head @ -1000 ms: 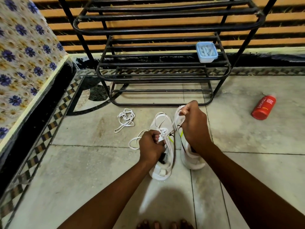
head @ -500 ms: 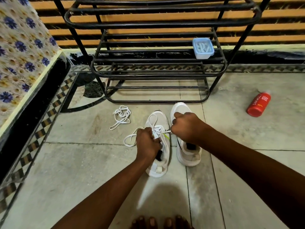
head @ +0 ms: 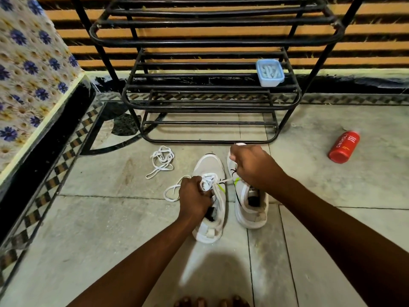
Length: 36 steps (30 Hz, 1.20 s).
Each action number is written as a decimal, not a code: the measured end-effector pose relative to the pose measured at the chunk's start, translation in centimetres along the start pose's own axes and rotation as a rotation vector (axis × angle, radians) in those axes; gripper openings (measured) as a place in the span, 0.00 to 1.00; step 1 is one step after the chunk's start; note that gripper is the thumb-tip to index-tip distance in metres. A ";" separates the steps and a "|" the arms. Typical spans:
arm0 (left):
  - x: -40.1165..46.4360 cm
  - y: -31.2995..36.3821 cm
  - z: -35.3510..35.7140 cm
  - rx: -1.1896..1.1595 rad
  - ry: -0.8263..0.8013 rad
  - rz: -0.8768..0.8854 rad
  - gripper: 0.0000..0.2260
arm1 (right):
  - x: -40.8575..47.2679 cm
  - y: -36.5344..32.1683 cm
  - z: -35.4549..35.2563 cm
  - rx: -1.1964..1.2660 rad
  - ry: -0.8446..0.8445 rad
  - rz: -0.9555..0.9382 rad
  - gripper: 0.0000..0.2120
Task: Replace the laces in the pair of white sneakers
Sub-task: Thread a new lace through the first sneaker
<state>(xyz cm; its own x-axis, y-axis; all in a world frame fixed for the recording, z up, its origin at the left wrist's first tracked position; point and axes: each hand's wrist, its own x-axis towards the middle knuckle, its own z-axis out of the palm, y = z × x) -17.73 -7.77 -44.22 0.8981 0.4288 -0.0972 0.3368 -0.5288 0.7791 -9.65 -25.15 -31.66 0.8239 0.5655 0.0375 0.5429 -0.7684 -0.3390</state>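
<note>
Two white sneakers stand side by side on the tiled floor, toes away from me. My left hand (head: 193, 194) grips the white lace (head: 171, 191) at the eyelets of the left sneaker (head: 210, 165); a loop of that lace trails to the left. My right hand (head: 252, 167) pinches the other end of the lace, which runs taut across to the left sneaker, and it hovers over the toe half of the right sneaker (head: 250, 214). A second loose white lace (head: 161, 161) lies in a tangle on the floor, to the upper left of the shoes.
A black metal shoe rack (head: 210, 103) stands just beyond the sneakers, with a small blue lidded box (head: 269, 73) on a shelf. A red bottle (head: 344, 147) lies on the floor at right. A floral-covered ledge (head: 33, 85) runs along the left. My toes (head: 210, 302) show at the bottom edge.
My right hand dropped close to the left sneaker, then drew back up and right, pulling the lace end taut. My left hand stayed on the left sneaker's eyelets.
</note>
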 end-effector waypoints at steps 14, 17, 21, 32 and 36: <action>-0.2 0.0 0.0 -0.027 0.011 -0.035 0.12 | -1.7 -3.0 -3.2 -0.234 0.146 -0.180 0.11; -0.3 0.2 0.0 -0.038 0.017 -0.041 0.12 | -2.4 -3.1 -3.8 -0.223 0.174 -0.166 0.11; -0.4 0.6 -0.3 -0.050 -0.016 -0.065 0.15 | -2.5 -2.9 -3.4 -0.189 0.189 -0.126 0.11; 1.3 7.9 -6.5 -0.523 -0.435 0.130 0.14 | -2.3 -2.3 -3.0 -0.125 0.329 0.030 0.05; 1.6 10.0 -7.1 -0.595 -0.464 0.152 0.10 | -2.3 -1.8 -3.0 0.054 0.374 0.093 0.04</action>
<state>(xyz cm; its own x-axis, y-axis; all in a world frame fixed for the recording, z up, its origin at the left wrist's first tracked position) -14.97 -7.17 -32.21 0.9932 -0.0375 -0.1099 0.1093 -0.0183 0.9938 -12.01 -25.92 -28.26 0.8771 0.3382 0.3410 0.4619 -0.7885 -0.4061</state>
